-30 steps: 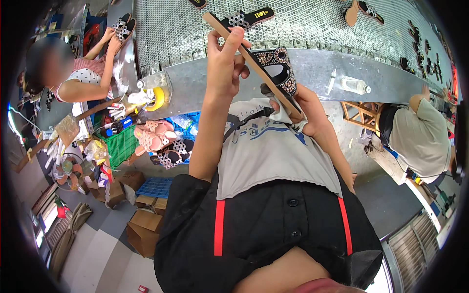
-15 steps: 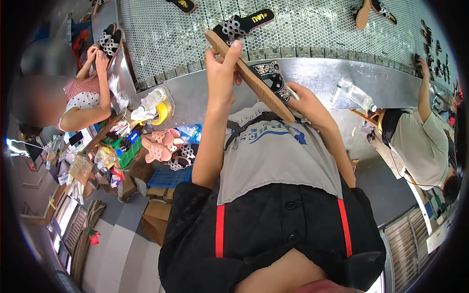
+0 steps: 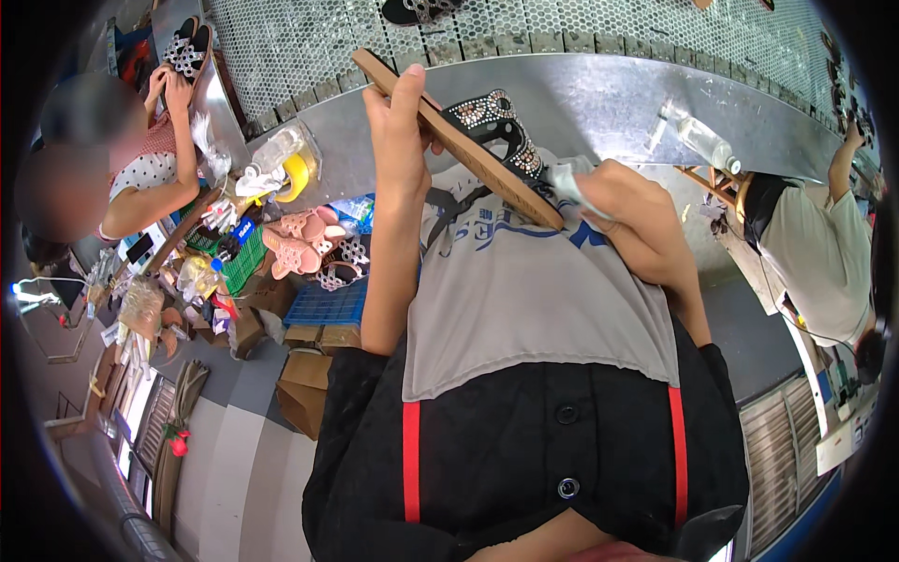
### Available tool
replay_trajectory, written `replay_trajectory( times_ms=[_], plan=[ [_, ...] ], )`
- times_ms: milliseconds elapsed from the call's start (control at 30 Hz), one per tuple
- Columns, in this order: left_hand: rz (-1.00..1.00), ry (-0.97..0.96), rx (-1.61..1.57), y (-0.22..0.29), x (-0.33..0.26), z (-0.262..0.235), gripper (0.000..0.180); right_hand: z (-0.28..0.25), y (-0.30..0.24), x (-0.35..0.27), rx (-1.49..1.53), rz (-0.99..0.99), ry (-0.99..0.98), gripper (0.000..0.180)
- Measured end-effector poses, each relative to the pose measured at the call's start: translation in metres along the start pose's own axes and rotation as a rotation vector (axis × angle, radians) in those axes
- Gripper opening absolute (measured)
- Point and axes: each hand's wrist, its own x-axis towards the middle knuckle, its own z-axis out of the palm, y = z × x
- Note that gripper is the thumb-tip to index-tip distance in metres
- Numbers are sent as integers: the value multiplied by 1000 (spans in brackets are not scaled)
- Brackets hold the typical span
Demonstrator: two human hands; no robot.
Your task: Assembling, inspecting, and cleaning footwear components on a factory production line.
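My left hand (image 3: 403, 126) is wrapped round one end of a sandal (image 3: 482, 161), thumb along the edge of its tan sole. The sandal is tilted on its side above my grey apron, and its black upper with shiny round studs faces away to the right. Close to the sandal's lower end, my right hand (image 3: 632, 211) is closed on a pale cloth (image 3: 567, 185). That cloth is beside the studded strap; whether it touches the strap I cannot tell.
Beyond my hands runs a metal ledge (image 3: 375, 117), then a mesh-patterned conveyor (image 3: 309, 47) bearing a black sandal (image 3: 419, 9). A clear bottle (image 3: 702, 142) lies on the ledge at right. Yellow tape (image 3: 295, 178) and pink sandals (image 3: 298, 242) are at left. A person works on either side.
My left hand and the sandal have shifted slightly left and up. The right hand has turned and moved right and down; the pale cloth shows more. The sandal on the conveyor has slid farther away.
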Motion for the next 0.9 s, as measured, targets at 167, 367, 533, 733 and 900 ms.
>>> replay_trajectory(
  times_ms=[167,367,533,733,900],
  plan=[
    [75,34,7,-10,-32,2,33,22,-11,-12,-209,-76,-71,47],
    [41,-26,-22,-25,-60,-18,34,29,-25,-44,-368,-88,-156,48],
    [89,-105,-3,-19,-77,-20,43,41,-31,-43,-432,-140,-73,44],
    [128,-109,-20,-22,-82,-22,39,45,-38,-50,-512,-210,-143,47],
    [153,-115,18,-16,-93,-28,41,41,-44,-60,-555,-242,-219,49]
  ],
)
